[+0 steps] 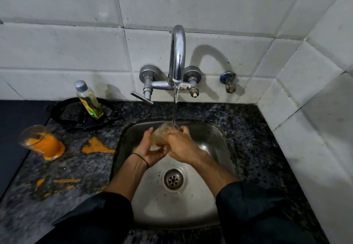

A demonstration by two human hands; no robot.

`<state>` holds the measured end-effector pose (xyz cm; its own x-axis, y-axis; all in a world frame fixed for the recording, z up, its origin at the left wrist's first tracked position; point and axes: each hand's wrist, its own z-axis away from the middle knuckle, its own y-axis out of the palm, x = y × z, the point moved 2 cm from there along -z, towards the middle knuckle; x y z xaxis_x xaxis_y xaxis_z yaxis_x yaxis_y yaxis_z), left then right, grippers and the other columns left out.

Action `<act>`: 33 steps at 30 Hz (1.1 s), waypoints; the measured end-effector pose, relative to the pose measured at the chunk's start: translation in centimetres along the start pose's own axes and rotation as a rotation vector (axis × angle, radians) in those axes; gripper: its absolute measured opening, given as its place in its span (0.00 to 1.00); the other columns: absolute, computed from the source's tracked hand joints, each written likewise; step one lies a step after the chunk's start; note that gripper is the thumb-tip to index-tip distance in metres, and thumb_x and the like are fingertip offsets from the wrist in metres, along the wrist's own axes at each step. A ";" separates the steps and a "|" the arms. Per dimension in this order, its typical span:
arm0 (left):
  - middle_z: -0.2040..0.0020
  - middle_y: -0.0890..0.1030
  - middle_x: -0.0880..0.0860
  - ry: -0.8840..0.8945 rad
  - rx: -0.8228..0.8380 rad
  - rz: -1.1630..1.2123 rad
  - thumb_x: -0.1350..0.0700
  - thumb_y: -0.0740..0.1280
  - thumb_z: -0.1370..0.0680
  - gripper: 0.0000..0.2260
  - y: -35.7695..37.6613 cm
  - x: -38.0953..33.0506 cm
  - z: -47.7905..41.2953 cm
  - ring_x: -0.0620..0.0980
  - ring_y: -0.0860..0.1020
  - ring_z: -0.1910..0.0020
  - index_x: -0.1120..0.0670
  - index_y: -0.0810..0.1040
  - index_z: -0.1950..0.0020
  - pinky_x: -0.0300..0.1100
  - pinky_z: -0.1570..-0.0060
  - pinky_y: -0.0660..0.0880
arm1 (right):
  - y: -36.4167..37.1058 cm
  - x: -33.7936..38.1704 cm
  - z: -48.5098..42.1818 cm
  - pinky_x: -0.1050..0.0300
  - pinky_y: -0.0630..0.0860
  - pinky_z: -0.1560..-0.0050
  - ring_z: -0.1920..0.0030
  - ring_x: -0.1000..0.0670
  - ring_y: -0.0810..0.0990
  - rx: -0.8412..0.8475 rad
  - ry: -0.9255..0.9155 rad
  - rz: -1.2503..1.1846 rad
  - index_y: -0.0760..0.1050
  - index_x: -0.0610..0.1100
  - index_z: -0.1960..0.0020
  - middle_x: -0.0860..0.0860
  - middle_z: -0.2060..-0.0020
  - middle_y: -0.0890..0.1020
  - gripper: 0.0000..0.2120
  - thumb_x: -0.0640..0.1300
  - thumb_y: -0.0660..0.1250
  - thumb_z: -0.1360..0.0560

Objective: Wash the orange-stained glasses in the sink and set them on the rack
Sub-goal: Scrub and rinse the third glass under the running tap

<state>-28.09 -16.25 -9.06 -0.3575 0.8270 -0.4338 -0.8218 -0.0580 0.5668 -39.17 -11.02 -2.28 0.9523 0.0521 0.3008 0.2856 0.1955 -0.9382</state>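
Steel, dull and wet, forms the square sink (219, 148) with its rounded corners and a round slotted drain (173, 179). Above the basin I hold a clear glass (160, 135), tipped on its side and tinted faintly orange-brown. My left hand (150, 148) cups it from below with fingers curled round it. My right hand (181, 146) wraps the other side, so most of the glass is hidden. A thin stream of water (175, 106) from the curved chrome tap (177, 53) lands at its rim.

On the speckled dark stone bench (257, 138) to the left stands a second glass (42, 140), thickly coated orange and blurred, with orange puddles (98, 145) beside it. Behind it, a clear plastic bottle (89, 100) of yellowish liquid stands on a black round tray (65, 110); I cannot make out what the tray is made of.
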 end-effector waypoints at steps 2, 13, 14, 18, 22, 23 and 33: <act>0.44 0.82 0.60 0.075 0.028 0.024 0.45 0.62 0.20 0.18 0.4 0.1 -0.1 0.56 0.81 0.47 0.58 0.79 0.40 0.49 0.50 0.81 | 0.5 -0.1 -0.2 0.45 0.64 0.32 0.36 0.49 0.75 0.007 0.062 -0.148 0.79 0.53 0.40 0.51 0.40 0.81 0.16 0.43 0.66 0.27; 0.46 0.81 0.63 0.264 -0.028 -0.073 0.50 0.72 0.25 0.23 0.8 -1.0 -0.6 0.58 0.83 0.55 0.61 0.73 0.36 0.53 0.60 0.81 | 0.6 -0.4 1.1 0.59 0.69 0.42 0.44 0.55 0.78 -0.012 0.081 -0.624 0.81 0.45 0.46 0.52 0.50 0.81 0.11 0.34 0.65 0.24; 0.49 0.80 0.62 0.370 -0.055 -0.073 0.54 0.73 0.26 0.21 1.1 -1.1 0.0 0.57 0.82 0.58 0.58 0.71 0.37 0.52 0.62 0.80 | 0.6 0.0 1.5 0.61 0.72 0.45 0.48 0.57 0.80 0.004 0.100 -1.003 0.81 0.45 0.49 0.53 0.53 0.82 0.11 0.32 0.66 0.24; 0.53 0.77 0.55 0.751 -0.035 -0.246 0.69 0.71 0.28 0.22 3.7 -1.3 3.6 0.51 0.78 0.59 0.51 0.65 0.42 0.46 0.60 0.77 | 2.8 0.2 2.0 0.45 0.73 0.33 0.39 0.42 0.82 -0.171 0.393 -2.101 0.79 0.43 0.35 0.43 0.42 0.84 0.20 0.53 0.62 0.20; 0.47 0.75 0.57 0.926 0.075 -0.520 0.69 0.71 0.34 0.27 4.5 -0.1 5.7 0.49 0.79 0.51 0.52 0.66 0.40 0.45 0.48 0.78 | 4.3 0.7 1.5 0.49 0.79 0.47 0.55 0.43 0.86 -0.325 0.798 -2.246 0.83 0.41 0.45 0.41 0.53 0.87 0.27 0.64 0.59 0.21; 0.46 0.76 0.56 0.922 0.040 -0.519 0.70 0.71 0.32 0.27 4.5 0.3 5.9 0.47 0.80 0.52 0.51 0.65 0.39 0.43 0.48 0.78 | 4.0 0.9 1.4 0.50 0.79 0.47 0.54 0.43 0.85 -0.316 0.837 -2.233 0.83 0.41 0.44 0.41 0.53 0.87 0.27 0.63 0.60 0.21; 0.50 0.85 0.63 0.009 -0.029 -0.069 0.43 0.58 0.18 0.22 3.4 0.7 3.1 0.58 0.82 0.54 0.61 0.78 0.41 0.49 0.59 0.80 | -1.6 0.2 2.1 0.49 0.69 0.37 0.46 0.50 0.81 -0.275 -0.012 -0.324 0.83 0.50 0.51 0.51 0.51 0.85 0.08 0.48 0.66 0.22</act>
<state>-29.79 -14.11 -5.28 -0.3040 0.8243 -0.4776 -0.8568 -0.0173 0.5154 -39.64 -9.27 -0.37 0.8077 0.0428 0.5880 0.5896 -0.0651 -0.8051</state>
